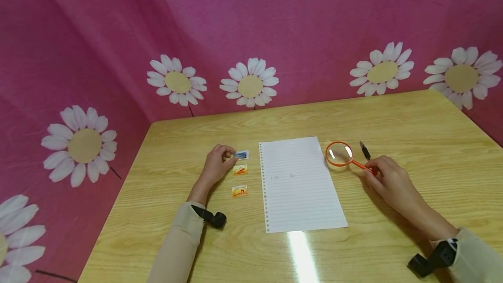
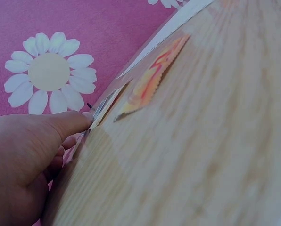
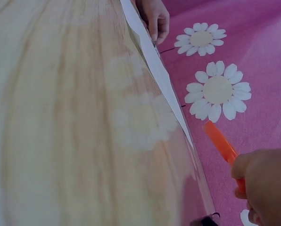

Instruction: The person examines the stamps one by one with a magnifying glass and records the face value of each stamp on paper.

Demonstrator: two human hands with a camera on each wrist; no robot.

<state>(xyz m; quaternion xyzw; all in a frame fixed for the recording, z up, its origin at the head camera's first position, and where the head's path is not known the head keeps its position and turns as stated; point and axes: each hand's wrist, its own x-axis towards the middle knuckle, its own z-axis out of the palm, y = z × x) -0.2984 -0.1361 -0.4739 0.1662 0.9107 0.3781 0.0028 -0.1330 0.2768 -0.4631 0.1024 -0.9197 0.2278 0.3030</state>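
My left hand (image 1: 217,163) pinches the left edge of a blue postage stamp (image 1: 242,155) between thumb and fingers; in the left wrist view the thumb tip meets that stamp (image 2: 106,108) close to the tabletop. Below it in the head view lie two orange-yellow stamps (image 1: 240,170), one beneath the other. My right hand (image 1: 394,184) grips the handle of an orange-rimmed magnifying glass (image 1: 359,166), its lens over the right edge of a lined sheet of paper (image 1: 302,204). From the right wrist, only part of the orange magnifier (image 3: 220,142) shows.
A black pen (image 1: 365,150) lies just beyond the right hand, partly hidden by it. The sheet bears faint handwritten marks. The wooden table (image 1: 220,252) ends at a pink curtain (image 1: 298,25) with white daisies at the back and sides.
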